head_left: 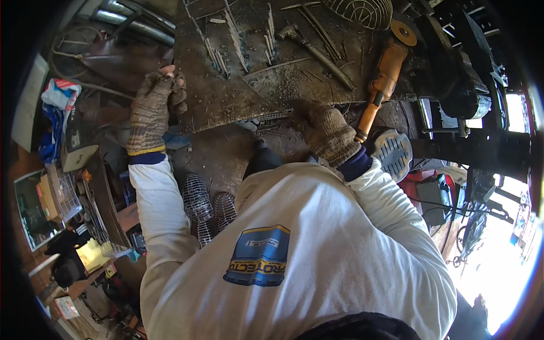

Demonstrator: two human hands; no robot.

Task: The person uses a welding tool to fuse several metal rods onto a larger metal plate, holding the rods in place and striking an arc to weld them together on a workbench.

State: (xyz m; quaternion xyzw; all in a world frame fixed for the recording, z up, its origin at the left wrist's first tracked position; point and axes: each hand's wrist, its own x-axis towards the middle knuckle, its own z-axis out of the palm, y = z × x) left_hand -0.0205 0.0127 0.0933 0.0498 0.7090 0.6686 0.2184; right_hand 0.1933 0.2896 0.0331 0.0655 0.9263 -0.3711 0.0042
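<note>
Dark work table (212, 105) with a grinder at its right

The table spans the upper middle, its worn top strewn with grit. An orange angle grinder (385, 73) lies on the right, disc away from the person, its rear end jutting past the near edge. The left hand (154, 105), in a brown knit glove, is at the table's left edge, fingers curled — whether they hold anything I cannot tell. The right hand (327, 127), gloved alike, is at the near edge, just beside the grinder's rear end — its fingers are in shadow, so their state cannot be told. A hammer (323, 56) lies slantwise left of the grinder. Smallest, toward the far left, short thin rods (235, 39) stand in rows
</note>
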